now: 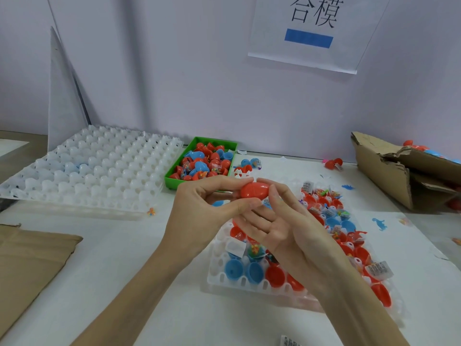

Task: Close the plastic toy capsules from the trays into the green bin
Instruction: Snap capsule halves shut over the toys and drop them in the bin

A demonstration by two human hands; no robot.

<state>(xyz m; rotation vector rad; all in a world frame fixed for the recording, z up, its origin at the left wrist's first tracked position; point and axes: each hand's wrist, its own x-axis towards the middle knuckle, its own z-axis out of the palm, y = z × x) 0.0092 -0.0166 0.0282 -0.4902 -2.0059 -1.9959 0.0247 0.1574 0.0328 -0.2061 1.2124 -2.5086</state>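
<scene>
Red capsule (pixel 255 190) held at centre above the counter (pixel 139 258): left grip (pixel 204 211) pinching it from 9 o'clock, right grip (pixel 272 221) curled round from 3. Green bin (pixel 172 176) at 12 o'clock, tray (pixel 219 278) at 6.

The right hand (pixel 279 221) and its forearm cover the middle of the near tray (pixel 219 278), so the capsule halves lying there cannot be seen. The far end of the red capsule (pixel 254 191) sits behind the fingers of both hands, the left hand (pixel 199 211) hiding its seam, and a blue piece (pixel 218 203) under the left hand shows only as a sliver. At the table's right edge the cardboard box (pixel 389 176) runs out of view, as does the brown cardboard sheet (pixel 27 260) at the left edge. The labels (pixel 379 269) on the small packets are too blurred to read. The wall sign (pixel 311 33) is cut by the top edge.
</scene>
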